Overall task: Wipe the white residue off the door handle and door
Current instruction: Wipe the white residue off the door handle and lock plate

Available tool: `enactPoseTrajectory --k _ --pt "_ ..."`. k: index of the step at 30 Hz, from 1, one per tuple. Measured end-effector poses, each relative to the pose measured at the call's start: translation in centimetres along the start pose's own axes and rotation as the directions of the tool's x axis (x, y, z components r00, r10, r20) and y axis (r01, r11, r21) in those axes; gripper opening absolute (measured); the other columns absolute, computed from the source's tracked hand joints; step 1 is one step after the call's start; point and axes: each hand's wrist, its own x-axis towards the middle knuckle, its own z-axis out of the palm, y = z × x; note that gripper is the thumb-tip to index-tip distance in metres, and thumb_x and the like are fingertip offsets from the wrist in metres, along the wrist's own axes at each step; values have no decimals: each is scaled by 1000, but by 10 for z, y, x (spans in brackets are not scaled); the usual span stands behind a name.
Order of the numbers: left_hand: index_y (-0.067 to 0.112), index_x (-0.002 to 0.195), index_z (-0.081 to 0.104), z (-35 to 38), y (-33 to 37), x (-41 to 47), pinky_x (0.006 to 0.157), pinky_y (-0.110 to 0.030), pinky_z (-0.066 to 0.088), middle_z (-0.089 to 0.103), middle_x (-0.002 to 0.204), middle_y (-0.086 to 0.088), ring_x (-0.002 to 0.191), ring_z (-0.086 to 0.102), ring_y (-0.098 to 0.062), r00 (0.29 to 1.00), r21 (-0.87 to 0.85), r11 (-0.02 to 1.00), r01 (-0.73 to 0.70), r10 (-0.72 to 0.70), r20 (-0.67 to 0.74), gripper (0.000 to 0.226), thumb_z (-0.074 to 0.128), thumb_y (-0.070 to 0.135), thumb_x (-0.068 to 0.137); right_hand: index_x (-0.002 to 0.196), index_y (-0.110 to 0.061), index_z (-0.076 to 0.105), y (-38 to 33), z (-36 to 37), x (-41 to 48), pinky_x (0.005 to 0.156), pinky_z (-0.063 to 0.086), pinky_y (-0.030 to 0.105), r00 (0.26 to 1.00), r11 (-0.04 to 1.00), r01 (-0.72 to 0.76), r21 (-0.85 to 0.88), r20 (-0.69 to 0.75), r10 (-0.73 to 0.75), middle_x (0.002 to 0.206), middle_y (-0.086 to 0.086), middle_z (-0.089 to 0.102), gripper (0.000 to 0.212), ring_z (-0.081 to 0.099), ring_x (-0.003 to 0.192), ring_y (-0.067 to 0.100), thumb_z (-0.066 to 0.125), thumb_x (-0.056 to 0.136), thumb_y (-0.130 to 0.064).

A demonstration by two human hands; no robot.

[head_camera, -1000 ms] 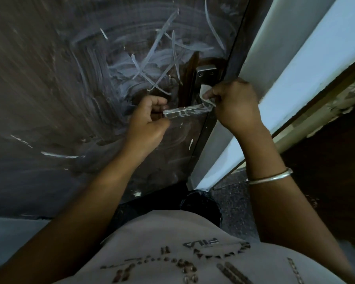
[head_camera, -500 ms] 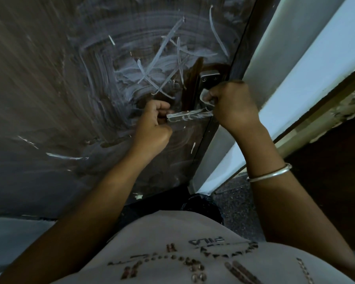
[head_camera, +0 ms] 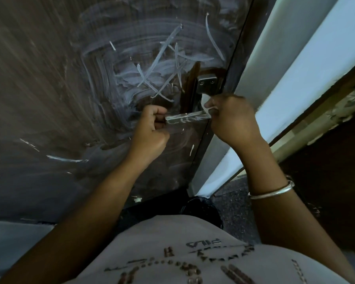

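the door handle (head_camera: 186, 117) is a lever sticking out sideways mid-frame, near the lock edge of the door (head_camera: 70, 99), w/ white residue (head_camera: 162, 64) streaked along its top face. the left hand (head_camera: 150, 132) has its fingers curled round the lever's free end, prob. to steady it so it doesn't dip under wiping pressure. the right hand (head_camera: 232, 117) is closed on a small white cloth (head_camera: 205, 103), pinching it at the pivot end just below the dark backplate (head_camera: 207, 84). keeping it bunched gives a firm edge to drag along the bar. how much cloth sits in the palm i can't tell, since the fist hides it.

the handle looks barely started. the door around it carries swirled smears and crossing streaks above-left, plus stray dashes lower down. a darker, cleaner strip sits right beside the backplate. judging by that, most of the panel remains to do.

further out: a pale door frame (head_camera: 295, 68) on the right, a silver bangle (head_camera: 275, 191) on the right wrist, and a grey printed shirt (head_camera: 172, 242) at the bottom.
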Motion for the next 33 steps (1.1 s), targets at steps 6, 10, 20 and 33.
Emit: enactPoseTrajectory --k 6,10,20,33 --pt "22 104 43 -3 1 -5 68 -19 52 57 95 3 84 58 -7 1000 -57 998 9 -10 -17 48 51 -16 75 106 -1 65 -15 2 -11 75 53 38 994 998 50 -31 -94 -53 94 24 68 27 64 84 40 59 81 7" --pt "18 105 43 -3 2 -5 61 -11 47 56 91 5 82 57 -4 999 -70 997 17 -19 -32 48 48 -19 74 113 -7 66 -31 14 -15 78 51 36 983 984 153 -94 -91 -162 97 20 68 26 64 89 35 53 91 -2" --pt "23 101 43 -7 -6 -6 67 -18 50 57 94 2 88 58 -12 999 -74 997 19 -21 -28 50 48 -19 74 107 -2 69 -18 18 -25 82 54 45 972 997 76 -32 -220 -81 105 20 70 28 67 95 35 62 80 1" --pt "25 102 43 -3 -8 -4 62 -14 49 56 93 4 82 58 -4 999 -67 997 30 -33 -44 50 48 -17 75 94 -1 72 -16 21 -25 65 58 42 959 996 87 -17 -269 -88 90 21 72 26 70 78 37 63 70 6"
